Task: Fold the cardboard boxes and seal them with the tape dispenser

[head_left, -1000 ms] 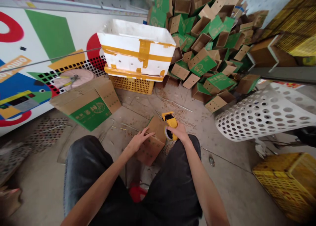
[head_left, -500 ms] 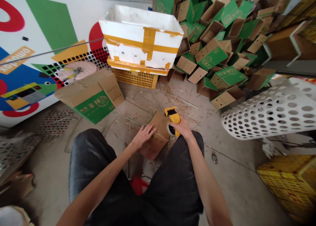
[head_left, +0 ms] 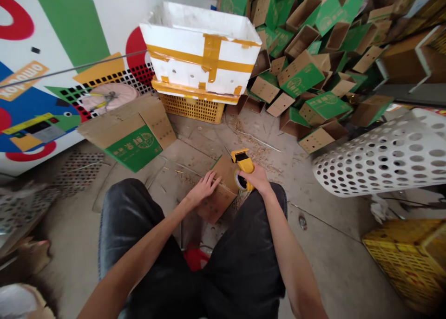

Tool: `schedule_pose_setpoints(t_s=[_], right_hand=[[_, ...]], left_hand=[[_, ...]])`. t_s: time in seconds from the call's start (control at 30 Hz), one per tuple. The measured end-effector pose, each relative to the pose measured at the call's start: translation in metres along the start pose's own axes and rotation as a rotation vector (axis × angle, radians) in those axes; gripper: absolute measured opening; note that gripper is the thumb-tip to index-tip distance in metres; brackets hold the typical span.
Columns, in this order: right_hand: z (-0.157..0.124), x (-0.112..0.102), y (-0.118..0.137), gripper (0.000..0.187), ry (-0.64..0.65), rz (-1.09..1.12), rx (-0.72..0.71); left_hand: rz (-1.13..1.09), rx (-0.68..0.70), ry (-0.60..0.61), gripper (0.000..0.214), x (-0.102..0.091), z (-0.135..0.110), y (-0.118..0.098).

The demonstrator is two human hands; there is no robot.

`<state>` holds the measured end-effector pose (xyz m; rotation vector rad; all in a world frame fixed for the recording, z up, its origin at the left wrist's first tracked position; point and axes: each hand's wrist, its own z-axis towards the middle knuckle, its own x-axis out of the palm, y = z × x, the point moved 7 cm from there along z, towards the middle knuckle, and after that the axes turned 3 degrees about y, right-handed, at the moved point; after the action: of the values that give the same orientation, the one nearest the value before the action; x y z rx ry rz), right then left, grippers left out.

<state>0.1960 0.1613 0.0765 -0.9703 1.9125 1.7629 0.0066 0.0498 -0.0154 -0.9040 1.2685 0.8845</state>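
A small brown cardboard box [head_left: 223,189] with a green side lies between my knees on the concrete floor. My left hand [head_left: 203,191] rests flat on its top, fingers spread. My right hand [head_left: 257,179] grips a yellow tape dispenser [head_left: 243,167], held against the box's right edge. My dark trousers fill the lower middle of the view.
A larger green-and-brown carton [head_left: 129,131] sits to the left. A taped white foam box [head_left: 202,54] stands on a yellow crate [head_left: 190,109] behind. Several folded small boxes [head_left: 306,45] are piled at the back right. A white perforated basket [head_left: 379,154] and yellow crate [head_left: 411,258] stand to the right.
My hands and the box have stayed nearly as they were; the head view has tilted slightly, and the dispenser sits a little nearer the box's edge.
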Motion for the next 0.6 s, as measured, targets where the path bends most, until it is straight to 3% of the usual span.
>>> schedule_pose_setpoints(t_s=[0.33, 0.6], right_hand=[[0.0, 0.002, 0.001, 0.042, 0.012, -0.032, -0.016], [-0.002, 0.003, 0.004, 0.036, 0.001, -0.04, -0.049]], left_hand=[[-0.008, 0.031, 0.032, 0.066, -0.004, 0.001, 0.001], [0.018, 0.082, -0.032, 0.062, -0.016, 0.0, -0.008]])
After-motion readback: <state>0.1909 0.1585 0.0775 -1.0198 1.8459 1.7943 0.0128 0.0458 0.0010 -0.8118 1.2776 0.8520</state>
